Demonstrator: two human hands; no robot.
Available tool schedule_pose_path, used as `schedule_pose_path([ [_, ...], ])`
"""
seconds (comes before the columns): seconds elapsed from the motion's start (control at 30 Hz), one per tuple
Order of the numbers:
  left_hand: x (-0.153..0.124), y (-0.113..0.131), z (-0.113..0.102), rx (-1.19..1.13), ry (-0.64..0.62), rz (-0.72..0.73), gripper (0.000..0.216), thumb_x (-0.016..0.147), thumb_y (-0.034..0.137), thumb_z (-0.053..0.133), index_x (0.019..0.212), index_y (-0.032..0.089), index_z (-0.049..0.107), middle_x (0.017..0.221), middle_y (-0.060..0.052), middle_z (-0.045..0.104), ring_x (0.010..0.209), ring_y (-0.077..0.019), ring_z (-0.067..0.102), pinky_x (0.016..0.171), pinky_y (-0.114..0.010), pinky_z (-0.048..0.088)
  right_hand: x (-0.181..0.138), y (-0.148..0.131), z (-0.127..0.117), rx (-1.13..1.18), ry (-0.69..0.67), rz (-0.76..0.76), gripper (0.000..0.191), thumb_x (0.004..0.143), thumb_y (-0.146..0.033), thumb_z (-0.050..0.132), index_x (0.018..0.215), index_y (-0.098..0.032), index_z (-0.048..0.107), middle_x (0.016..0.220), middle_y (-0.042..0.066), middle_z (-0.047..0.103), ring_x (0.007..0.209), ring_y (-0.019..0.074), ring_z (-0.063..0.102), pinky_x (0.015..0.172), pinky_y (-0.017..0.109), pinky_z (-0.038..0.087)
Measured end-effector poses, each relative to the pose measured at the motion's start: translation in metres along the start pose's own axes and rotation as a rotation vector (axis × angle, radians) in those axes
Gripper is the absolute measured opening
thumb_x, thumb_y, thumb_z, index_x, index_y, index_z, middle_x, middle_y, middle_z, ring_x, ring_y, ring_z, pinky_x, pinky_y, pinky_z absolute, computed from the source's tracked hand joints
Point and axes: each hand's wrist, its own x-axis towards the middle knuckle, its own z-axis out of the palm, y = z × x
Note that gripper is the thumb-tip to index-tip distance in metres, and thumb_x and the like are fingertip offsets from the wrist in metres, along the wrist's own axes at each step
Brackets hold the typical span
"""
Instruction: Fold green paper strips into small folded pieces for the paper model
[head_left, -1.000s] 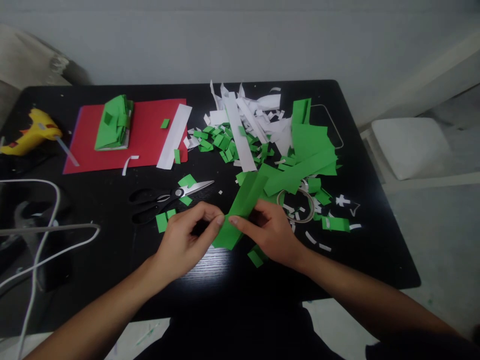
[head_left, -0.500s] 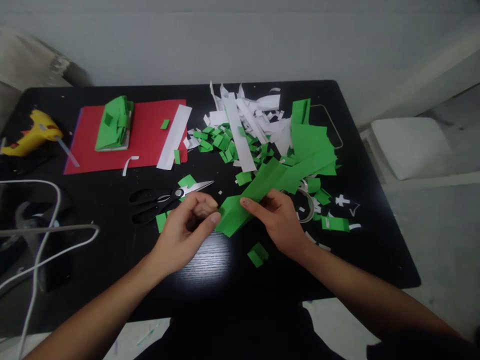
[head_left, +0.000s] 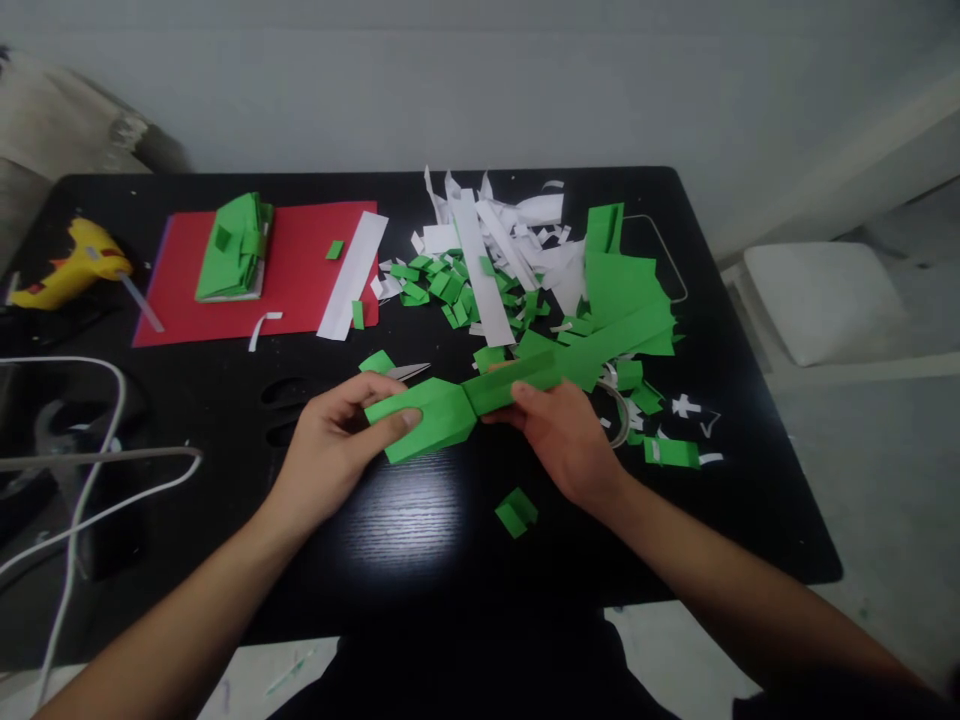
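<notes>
A folded green paper strip point(head_left: 439, 415) is held up between both hands over the black table. My left hand point(head_left: 337, 435) pinches its wide, pointed left end, thumb on top. On the narrower right part, which has raised edges, my right hand point(head_left: 559, 430) is closed with its thumb along the near side. Scissors point(head_left: 409, 371) lie behind my left hand, which covers much of them; the tips show. Below the strip a small folded green paper piece point(head_left: 517, 512) rests on the table. A roll of tape point(head_left: 616, 415) sits just right of my right hand, partly covered.
Green scraps point(head_left: 450, 285) and white paper strips point(head_left: 484, 270) are heaped at the back middle, larger green sheets point(head_left: 626, 290) to their right. A red sheet point(head_left: 300, 270) carries a green folded stack point(head_left: 232, 250). A yellow glue gun point(head_left: 75, 265) and white cable point(head_left: 112, 400) lie left.
The green strip has swung from slanted to nearly level, its wide end moving left. My left hand has shifted left and now grips that end, covering more of the scissors.
</notes>
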Motion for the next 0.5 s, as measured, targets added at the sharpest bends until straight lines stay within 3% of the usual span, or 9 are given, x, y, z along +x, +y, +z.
schedule_pose_path([
  [0.1,0.001,-0.003,-0.004,-0.020,-0.006,-0.041,0.015,0.080,0.029,0.085,0.087,0.021,0.075,0.079,0.002,0.064,0.070,-0.0116,0.058,0.064,-0.022,0.046,0.004,-0.011,-0.005,0.034,-0.022,0.047,0.024,0.088,-0.039,0.075,0.107,-0.024,0.078,0.096,0.003,0.074,0.086,0.0193,0.071,0.076,0.033,0.063],
  [0.2,0.002,-0.002,-0.005,-0.029,-0.026,-0.063,0.014,0.080,0.029,0.084,0.088,0.021,0.076,0.079,0.002,0.065,0.069,-0.0120,0.060,0.062,-0.022,0.046,0.008,-0.019,-0.011,-0.055,-0.094,0.146,0.027,0.088,-0.045,0.073,0.100,-0.022,0.079,0.091,0.004,0.074,0.079,0.0203,0.071,0.072,0.036,0.063],
  [0.27,0.002,0.001,-0.004,0.005,-0.054,-0.061,0.013,0.080,0.028,0.083,0.089,0.021,0.076,0.082,0.002,0.067,0.070,-0.0123,0.061,0.062,-0.022,0.046,0.010,-0.022,-0.014,-0.174,-0.152,0.201,0.024,0.087,-0.041,0.075,0.098,-0.021,0.080,0.092,0.004,0.076,0.078,0.0195,0.072,0.076,0.035,0.062],
  [0.37,0.001,0.006,-0.003,0.101,-0.153,-0.054,0.012,0.082,0.028,0.080,0.090,0.020,0.076,0.085,0.000,0.069,0.072,-0.0139,0.062,0.064,-0.023,0.048,0.011,-0.024,-0.017,-0.426,-0.297,0.232,0.020,0.084,-0.027,0.078,0.103,-0.021,0.080,0.100,0.004,0.079,0.092,0.0204,0.075,0.087,0.034,0.060],
  [0.5,-0.001,0.008,0.000,0.175,-0.238,-0.086,0.018,0.082,0.028,0.078,0.098,0.019,0.074,0.086,-0.001,0.070,0.073,-0.0151,0.062,0.064,-0.024,0.048,0.010,-0.025,-0.021,-0.608,-0.494,0.283,0.038,0.082,-0.020,0.080,0.120,-0.020,0.074,0.111,0.006,0.079,0.104,0.0208,0.074,0.095,0.036,0.059],
])
